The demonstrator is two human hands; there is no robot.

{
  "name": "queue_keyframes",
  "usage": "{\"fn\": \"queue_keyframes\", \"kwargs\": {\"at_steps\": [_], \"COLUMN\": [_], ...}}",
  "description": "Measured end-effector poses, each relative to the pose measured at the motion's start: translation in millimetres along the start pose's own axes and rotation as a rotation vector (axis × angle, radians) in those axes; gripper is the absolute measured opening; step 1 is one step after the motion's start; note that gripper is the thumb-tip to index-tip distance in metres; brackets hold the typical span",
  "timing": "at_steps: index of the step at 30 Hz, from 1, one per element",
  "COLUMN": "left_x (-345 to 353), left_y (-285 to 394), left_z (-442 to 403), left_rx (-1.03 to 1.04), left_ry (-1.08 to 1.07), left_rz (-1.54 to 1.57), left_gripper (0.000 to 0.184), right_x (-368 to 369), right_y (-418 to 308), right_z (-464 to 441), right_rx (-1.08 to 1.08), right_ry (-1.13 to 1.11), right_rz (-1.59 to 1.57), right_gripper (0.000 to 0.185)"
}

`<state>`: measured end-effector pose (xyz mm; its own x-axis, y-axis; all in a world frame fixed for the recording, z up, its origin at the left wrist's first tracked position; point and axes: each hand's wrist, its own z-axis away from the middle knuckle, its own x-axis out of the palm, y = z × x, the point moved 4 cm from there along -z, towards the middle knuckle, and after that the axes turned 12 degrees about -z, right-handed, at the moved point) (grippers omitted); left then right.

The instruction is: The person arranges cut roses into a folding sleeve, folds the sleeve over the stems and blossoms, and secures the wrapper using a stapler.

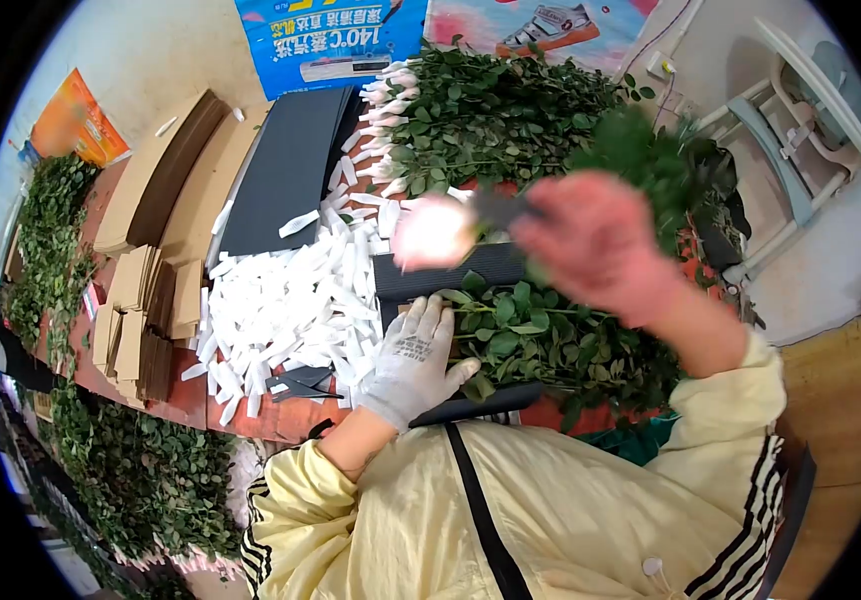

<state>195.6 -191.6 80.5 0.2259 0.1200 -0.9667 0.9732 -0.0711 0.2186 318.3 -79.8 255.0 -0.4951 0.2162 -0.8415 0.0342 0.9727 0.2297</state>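
Note:
My right hand (590, 240), in a pinkish glove and smeared by motion, is raised over the table, closed round the stem of a rose. The pale pink head of the rose (434, 233) points left; its leaves (640, 150) blur out behind the hand. My left hand (412, 362), in a whitish glove, lies flat with fingers stretched at the edge of a black corrugated sheet (450, 272). Beside its thumb lies a leafy bundle of stems (540, 335) on the sheet. What is under the left palm is hidden.
A heap of white sleeves (290, 305) and black scissors (302, 383) lie left of my left hand. Sleeved roses (510, 110) are stacked at the back. Dark sheets (280, 170) and cardboard pieces (135, 300) lie left. A chair (780, 150) stands at right.

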Motion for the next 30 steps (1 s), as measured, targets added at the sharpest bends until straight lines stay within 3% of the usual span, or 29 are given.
{"fn": "queue_keyframes", "kwargs": {"at_steps": [1, 2, 3, 5, 7, 9, 13, 18, 22, 24, 30], "left_x": [7, 11, 9, 6, 9, 11, 12, 15, 16, 15, 20], "left_y": [0, -1, 0, 2, 6, 8, 11, 14, 16, 17, 14], "left_z": [1, 3, 6, 11, 16, 17, 16, 18, 21, 21, 20], "left_rx": [0.007, 0.007, 0.014, 0.019, 0.03, 0.02, -0.012, -0.039, -0.058, -0.061, -0.052], "left_ry": [-0.012, -0.025, -0.046, -0.053, -0.028, -0.03, -0.046, -0.055, -0.002, -0.006, -0.021], "left_rz": [-0.047, -0.094, -0.078, -0.089, -0.088, -0.099, -0.127, -0.122, -0.113, -0.116, -0.105], "left_gripper": [0.07, 0.071, 0.073, 0.074, 0.075, 0.075, 0.076, 0.076, 0.075, 0.075, 0.077], "right_x": [39, 66, 101, 192, 191, 172, 176, 179, 191, 193, 195], "right_y": [-10, -20, -23, -24, -33, -48, -46, -44, -44, -38, -42], "right_z": [11, 21, 32, 81, 74, 59, 59, 63, 69, 70, 73], "right_rx": [0.125, 0.011, 0.006, 0.261, 0.5, 0.215, 0.231, 0.069, 0.074, 0.175, 0.085], "right_ry": [-0.172, -0.261, -0.305, -0.293, -0.179, -0.502, -0.456, -0.367, -0.491, -0.501, -0.414], "right_rz": [-0.106, -0.044, -0.074, -0.561, -1.082, -0.081, -0.152, -0.179, -0.09, -0.173, -0.177], "right_gripper": [0.028, 0.035, 0.025, 0.027, 0.027, 0.032, 0.035, 0.039, 0.039, 0.037, 0.029]}}
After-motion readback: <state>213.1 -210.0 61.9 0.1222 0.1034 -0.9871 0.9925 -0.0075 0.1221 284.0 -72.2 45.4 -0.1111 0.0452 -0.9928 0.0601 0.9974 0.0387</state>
